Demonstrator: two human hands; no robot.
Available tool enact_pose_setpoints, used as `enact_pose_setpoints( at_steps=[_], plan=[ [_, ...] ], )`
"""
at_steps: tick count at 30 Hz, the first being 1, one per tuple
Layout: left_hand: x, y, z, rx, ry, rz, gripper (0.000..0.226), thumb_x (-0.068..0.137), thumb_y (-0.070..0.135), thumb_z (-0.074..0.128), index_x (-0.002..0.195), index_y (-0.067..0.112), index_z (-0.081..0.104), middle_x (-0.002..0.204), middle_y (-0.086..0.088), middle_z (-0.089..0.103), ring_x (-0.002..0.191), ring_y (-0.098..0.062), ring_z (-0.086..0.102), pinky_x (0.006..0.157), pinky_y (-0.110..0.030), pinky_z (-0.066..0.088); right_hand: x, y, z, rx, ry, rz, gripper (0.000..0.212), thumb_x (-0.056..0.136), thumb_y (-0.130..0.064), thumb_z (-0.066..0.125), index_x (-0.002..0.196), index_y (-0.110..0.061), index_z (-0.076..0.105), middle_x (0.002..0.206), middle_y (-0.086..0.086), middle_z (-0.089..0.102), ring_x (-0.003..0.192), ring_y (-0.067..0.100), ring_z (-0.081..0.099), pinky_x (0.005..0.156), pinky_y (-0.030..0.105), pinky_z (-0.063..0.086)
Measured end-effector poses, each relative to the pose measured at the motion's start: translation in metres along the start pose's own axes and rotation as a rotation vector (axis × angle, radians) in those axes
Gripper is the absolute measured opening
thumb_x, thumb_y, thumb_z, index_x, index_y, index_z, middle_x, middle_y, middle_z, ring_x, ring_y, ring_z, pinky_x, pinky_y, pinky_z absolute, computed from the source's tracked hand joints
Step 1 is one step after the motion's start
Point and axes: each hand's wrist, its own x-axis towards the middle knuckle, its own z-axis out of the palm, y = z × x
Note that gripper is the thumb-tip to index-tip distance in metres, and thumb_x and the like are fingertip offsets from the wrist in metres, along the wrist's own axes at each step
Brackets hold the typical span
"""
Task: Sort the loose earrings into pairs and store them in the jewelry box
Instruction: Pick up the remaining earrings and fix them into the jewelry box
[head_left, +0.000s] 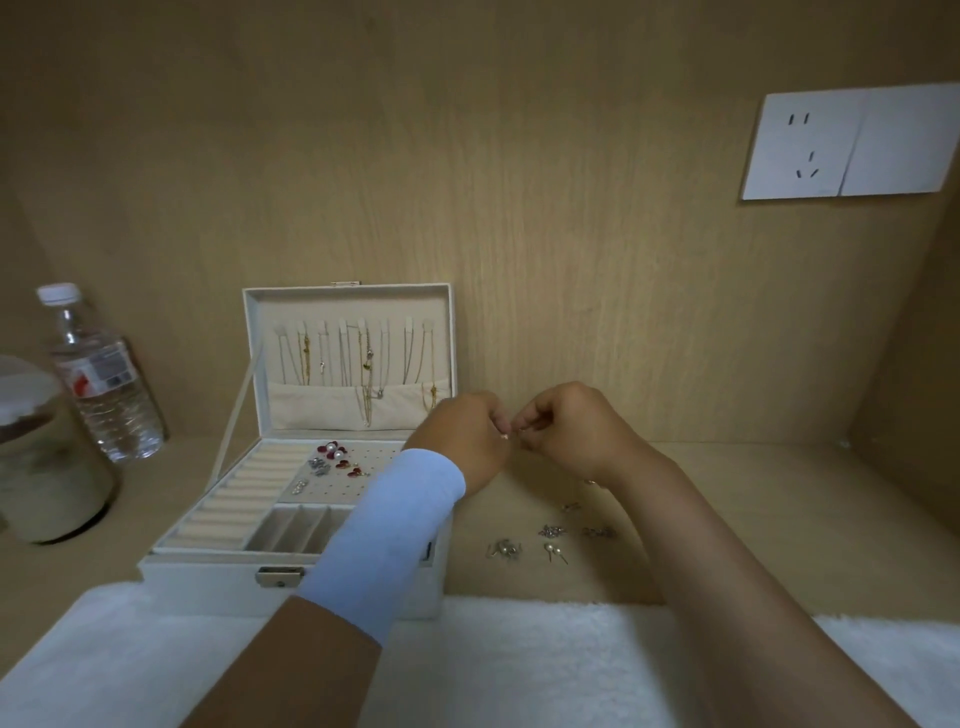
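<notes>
Both hands are up off the shelf (727, 519), meeting just right of the open jewelry box (197, 574). Left hand (462, 436) and right hand (566, 431) have their fingers curled in, tips nearly touching, both pinching one tiny earring (511, 432) between them. Looks like a stud: a thin metal post with a pale bead end. It's too small to tell which part each hand has. My guess is they're fitting or pulling the back, hence the two-hand pinch held high and close to the camera.

The box is parked left with its lid upright against the back wall, so the tray stays reachable. Necklaces (363, 358) hang inside the lid. Stored earrings (332, 453), red ones with pearls plus some silver, sit at the left end of the perforated panel (379, 449). The rest of the panel is unfilled, so the task is partway through.

The loose earrings (503, 550) lie on the shelf right of the box in small separate clusters, a pearl pair (553, 552) among them. That looks like pre-sorting into pairs.

A blue sleeve (395, 535) on the left forearm crosses over the box's right side and hides that part of the tray. A water bottle (104, 374) and a jar (47, 457) stand well left, out of the way.
</notes>
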Motion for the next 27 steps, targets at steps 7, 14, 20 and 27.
enact_pose_setpoints(
  at_steps=[7, 14, 20, 27],
  plan=[
    [-0.039, -0.048, -0.055, -0.301, 0.076, 0.033, 0.015, 0.088, 0.021, 0.067, 0.086, 0.034, 0.074, 0.083, 0.010, 0.068, 0.074, -0.005, 0.063, 0.075, -0.025, 0.050, -0.013, -0.061, 0.019, 0.080, 0.006, -0.149, 0.011, 0.085, -0.017, 0.077, 0.089, -0.028, 0.078, 0.079, -0.013, 0.071, 0.066, 0.000, 0.063, 0.071, 0.031, 0.058],
    [-0.060, -0.092, -0.084, -0.451, 0.141, 0.015, 0.012, 0.087, 0.018, 0.070, 0.085, 0.027, 0.077, 0.080, 0.008, 0.073, 0.070, 0.000, 0.065, 0.071, -0.020, 0.053, -0.027, -0.104, 0.044, 0.137, 0.037, -0.217, 0.019, 0.087, -0.022, 0.077, 0.104, -0.031, 0.078, 0.084, -0.020, 0.071, 0.078, -0.009, 0.063, 0.080, 0.018, 0.053],
    [-0.062, -0.121, -0.093, -0.508, 0.162, 0.048, 0.009, 0.088, 0.022, 0.071, 0.084, 0.027, 0.076, 0.078, 0.007, 0.073, 0.070, -0.007, 0.065, 0.071, -0.026, 0.053, -0.014, -0.130, 0.062, 0.090, 0.092, -0.239, 0.014, 0.082, -0.025, 0.083, 0.095, -0.027, 0.078, 0.081, -0.011, 0.074, 0.057, -0.010, 0.061, 0.066, 0.024, 0.056],
    [-0.062, -0.150, -0.102, -0.466, 0.251, 0.070, 0.010, 0.086, 0.019, 0.073, 0.081, 0.028, 0.074, 0.075, 0.013, 0.070, 0.066, -0.003, 0.058, 0.071, -0.028, 0.051, 0.000, -0.154, 0.089, 0.091, 0.102, -0.300, 0.009, 0.081, -0.026, 0.082, 0.078, -0.030, 0.076, 0.080, -0.017, 0.072, 0.078, -0.006, 0.066, 0.074, 0.022, 0.056]
  ],
)
